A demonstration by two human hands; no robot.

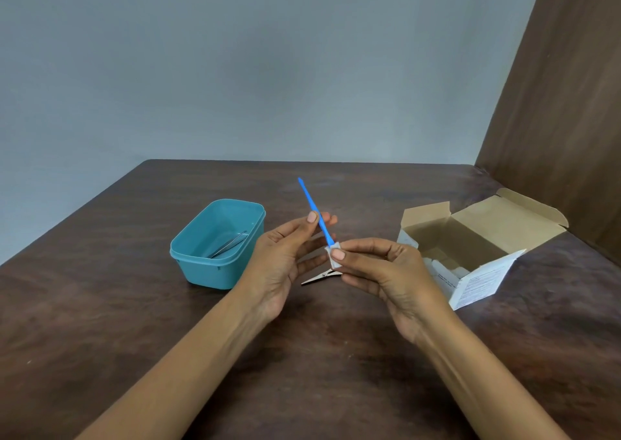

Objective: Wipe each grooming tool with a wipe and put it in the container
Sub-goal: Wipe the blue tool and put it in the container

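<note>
A thin blue grooming stick (311,201) slants up and to the left above the table. My left hand (285,255) pinches its middle between thumb and fingers. My right hand (379,271) pinches a small white wipe (333,255) folded around the stick's lower end. A teal plastic container (201,255) stands to the left with metal tweezers (228,244) lying inside. A silver metal clip (319,276) lies on the table under my hands, partly hidden by them.
An open cardboard box (477,255) with white wipe packets inside sits at the right on the dark wooden table (100,305). A brown panel (571,120) rises at the far right, and a grey wall stands behind the table.
</note>
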